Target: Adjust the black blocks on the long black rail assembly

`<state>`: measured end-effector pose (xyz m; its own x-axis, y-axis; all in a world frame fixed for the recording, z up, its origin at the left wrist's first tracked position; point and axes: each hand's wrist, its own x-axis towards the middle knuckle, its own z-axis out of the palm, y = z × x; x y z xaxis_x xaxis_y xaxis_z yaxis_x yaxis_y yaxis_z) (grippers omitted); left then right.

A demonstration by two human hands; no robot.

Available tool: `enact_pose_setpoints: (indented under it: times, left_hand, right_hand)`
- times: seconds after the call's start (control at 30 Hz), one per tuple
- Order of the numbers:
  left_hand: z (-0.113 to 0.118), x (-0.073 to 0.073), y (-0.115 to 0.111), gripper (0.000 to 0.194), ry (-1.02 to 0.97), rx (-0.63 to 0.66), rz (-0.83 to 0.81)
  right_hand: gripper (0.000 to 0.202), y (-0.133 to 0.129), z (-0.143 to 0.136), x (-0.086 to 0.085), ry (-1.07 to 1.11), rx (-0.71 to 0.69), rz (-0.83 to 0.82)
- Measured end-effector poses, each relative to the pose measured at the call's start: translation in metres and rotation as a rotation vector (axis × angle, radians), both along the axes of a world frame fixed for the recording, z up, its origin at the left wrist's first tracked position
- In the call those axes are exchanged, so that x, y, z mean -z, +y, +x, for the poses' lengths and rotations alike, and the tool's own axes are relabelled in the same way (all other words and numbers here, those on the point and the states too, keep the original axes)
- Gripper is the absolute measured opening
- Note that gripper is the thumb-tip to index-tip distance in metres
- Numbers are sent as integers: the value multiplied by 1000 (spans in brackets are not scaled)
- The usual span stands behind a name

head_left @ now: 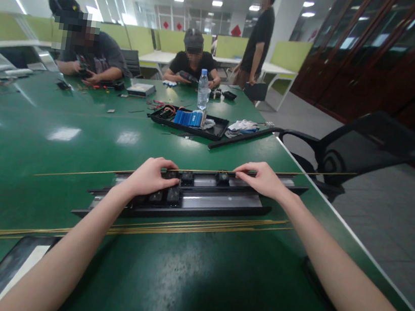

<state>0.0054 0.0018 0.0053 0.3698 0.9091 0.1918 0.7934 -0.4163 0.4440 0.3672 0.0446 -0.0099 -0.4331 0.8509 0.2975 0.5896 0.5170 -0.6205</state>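
Beyond the rails (224, 198), a clear bottle (202, 92) stands upright on the green table (91, 135).

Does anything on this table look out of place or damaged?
The thin golden rod in the right hand sticks out past the right edge of the green table, toward the mesh chair, where it might get knocked. No spill or damage shows.

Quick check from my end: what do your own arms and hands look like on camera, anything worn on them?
The left hand and right hand are both bare: no gloves, and no rings that I can make out. The left forearm and right forearm show no sleeve, watch, band or cable, and no clear markings.
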Motion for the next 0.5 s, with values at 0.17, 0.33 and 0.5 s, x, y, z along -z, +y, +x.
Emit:
enact_pose_setpoints:
  times: [0.17,0.33,0.5]
  left_hand:
    - [-1,-2,0,48,-19,-6,-58]
    - [1,-12,-3,57,-82,-10,-168]
    - [-2,-16,-3,72,-189,-32,-274]
  right_hand:
    - [20,-1,-1,-3,0,-1,-21]
    - [20,-2,-1,-3,0,-4,-36]
    - [20,-1,0,-2,4,-13,-57]
